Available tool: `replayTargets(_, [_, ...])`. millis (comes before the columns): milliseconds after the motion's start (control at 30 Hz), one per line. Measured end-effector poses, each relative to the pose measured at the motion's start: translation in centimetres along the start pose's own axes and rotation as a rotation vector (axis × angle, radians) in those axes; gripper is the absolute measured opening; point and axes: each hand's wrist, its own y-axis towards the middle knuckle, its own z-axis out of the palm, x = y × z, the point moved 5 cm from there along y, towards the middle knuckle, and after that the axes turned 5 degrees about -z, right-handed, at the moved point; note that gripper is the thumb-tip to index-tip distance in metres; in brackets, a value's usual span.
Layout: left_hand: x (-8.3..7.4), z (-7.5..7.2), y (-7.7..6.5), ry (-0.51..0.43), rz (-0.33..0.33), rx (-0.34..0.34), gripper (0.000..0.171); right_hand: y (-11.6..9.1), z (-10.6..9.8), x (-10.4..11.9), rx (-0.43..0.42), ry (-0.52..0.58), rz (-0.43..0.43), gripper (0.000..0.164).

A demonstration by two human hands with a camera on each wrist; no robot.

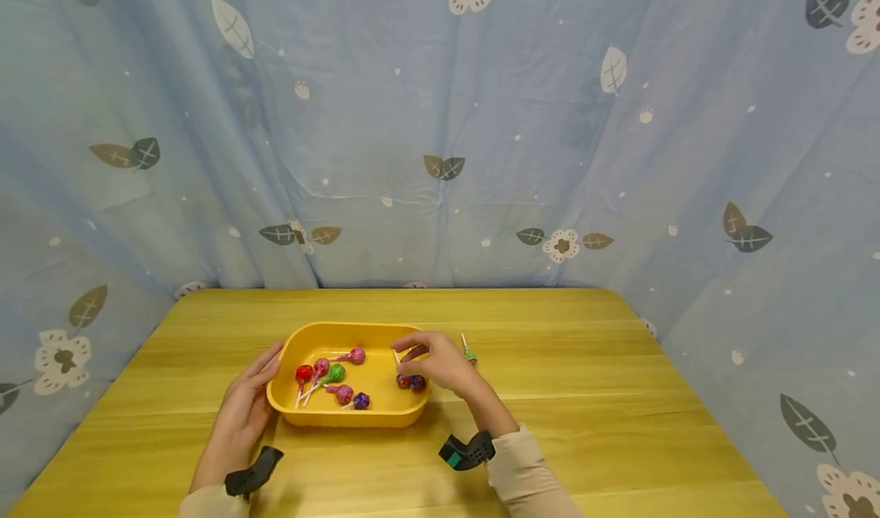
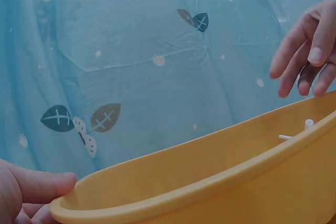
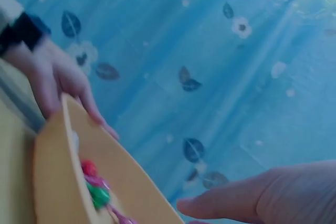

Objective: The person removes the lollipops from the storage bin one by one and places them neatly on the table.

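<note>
A yellow tray [image 1: 344, 417] stands on the table with several wrapped lollipops in it. Red [image 1: 304, 373], pink [image 1: 357, 355], green [image 1: 335, 373] and purple [image 1: 360, 401] ones lie in its left and middle part. My left hand [image 1: 244, 403] rests against the tray's left end, fingers extended along the outer wall. Over the right end hovers my right hand [image 1: 435, 361], its fingers loosely bent and apart in the left wrist view. Below it are a dark red lollipop [image 1: 403, 381] and a purple lollipop [image 1: 417, 383]; a white stick [image 2: 308, 124] points up beneath the fingers, not gripped.
A green lollipop [image 1: 470, 357] lies on the wooden table [image 1: 584, 396], just right of the tray and beyond the right hand. Behind the table's far edge hangs a blue curtain [image 1: 371, 121] with leaf and flower prints. Each wrist wears a black band.
</note>
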Motion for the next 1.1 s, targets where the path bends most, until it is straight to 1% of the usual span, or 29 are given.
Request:
replayTargets(100, [0.1, 0.0, 0.1, -0.005, 0.007, 0.007, 0.061, 0.4, 1.6, 0.1, 0.089, 0.036, 0.012, 0.027])
replayTargets(167, [0.1, 0.0, 0.1, -0.008, 0.032, 0.018, 0.06, 0.7, 2.5, 0.0, 0.131, 0.045, 0.02, 0.027])
replayTargets(233, [0.2, -0.1, 0.1, -0.017, 0.058, 0.035, 0.055, 0.9, 3.3, -0.2, 0.159, 0.031, 0.017, 0.029])
replayTargets(333, [0.3, -0.1, 0.1, -0.028, 0.094, 0.061, 0.049, 1.3, 4.1, -0.5, 0.174, 0.002, 0.012, 0.031])
replayTargets(367, [0.3, -0.1, 0.1, -0.027, 0.095, 0.061, 0.049, 1.4, 4.3, -0.6, 0.177, -0.003, 0.012, 0.031])
replayTargets(533, [0.2, 0.0, 0.1, -0.011, 0.039, 0.027, 0.06, 1.8, 5.0, -0.7, 0.18, -0.015, 0.02, 0.032])
replayTargets(600, [0.2, 0.1, 0.1, -0.01, 0.017, 0.015, 0.062, 2.0, 5.2, -0.7, 0.184, -0.024, 0.021, 0.031])
replayTargets(800, [0.0, 0.0, 0.0, -0.002, 0.016, 0.01, 0.061, 2.4, 6.1, -1.0, 0.209, -0.065, 0.043, 0.031])
replayTargets(1000, [0.1, -0.1, 0.1, -0.012, 0.022, 0.012, 0.061, 2.5, 7.0, -1.2, 0.223, -0.106, 0.07, 0.041])
replayTargets(1100, [0.0, 0.0, 0.1, -0.013, 0.016, 0.016, 0.062, 2.6, 7.4, -1.3, 0.225, -0.118, 0.079, 0.039])
